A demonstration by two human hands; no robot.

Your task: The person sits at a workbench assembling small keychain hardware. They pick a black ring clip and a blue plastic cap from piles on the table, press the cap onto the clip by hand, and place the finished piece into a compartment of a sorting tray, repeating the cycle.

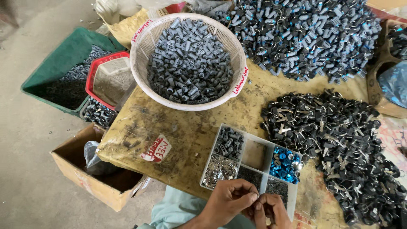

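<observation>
Yellowed, grimy plastic sheeting covers the low worktable [186,135], stained dark in patches, with bare grey concrete floor [29,140] running along the left of the frame. At the bottom centre the person's left hand [231,200] and right hand [271,210] meet, fingertips pressed together and pinching a tiny part [257,204] too small to make out, just at the near edge of a clear compartment tray [254,154]. That tray holds grey cylinders, silvery metal bits, dark pins and shiny blue discs in separate cells. Above it, in the upper middle, stands a white mesh basket [146,40] heaped with grey ribbed cylinders. A broad pile of black rings with metal clips [339,144] spreads over the right side, and another heap of black and blue-grey pieces [305,34] fills the upper right. Off the table's left edge sit a green crate [63,59] with a red-rimmed sieve [108,78] resting on it, and lower down an open cardboard box [85,174] with a plastic bag inside.
</observation>
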